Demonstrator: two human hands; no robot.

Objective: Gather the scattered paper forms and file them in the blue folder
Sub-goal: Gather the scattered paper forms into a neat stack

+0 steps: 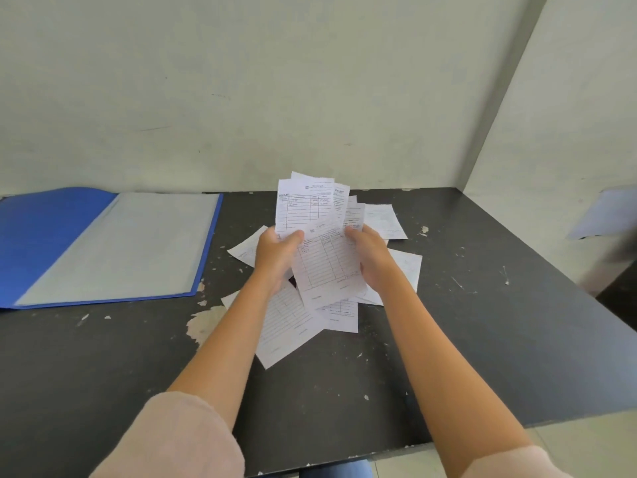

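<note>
Gripping forms (324, 260) by their edges, hands (275, 251) (370, 257); bare tabletop (222, 267) toward blue folder (113, 246).

A dark desk (482, 339) stood in a corner, against a pale wall (275, 81) marked with faint scuffs. Its surface was chipped, with a large worn patch (203, 322) near the front. A blurred pale sheet (606, 215) hung on the side wall (568, 115). Light floor tiles (568, 439) showed beyond the desk's right edge.
</note>
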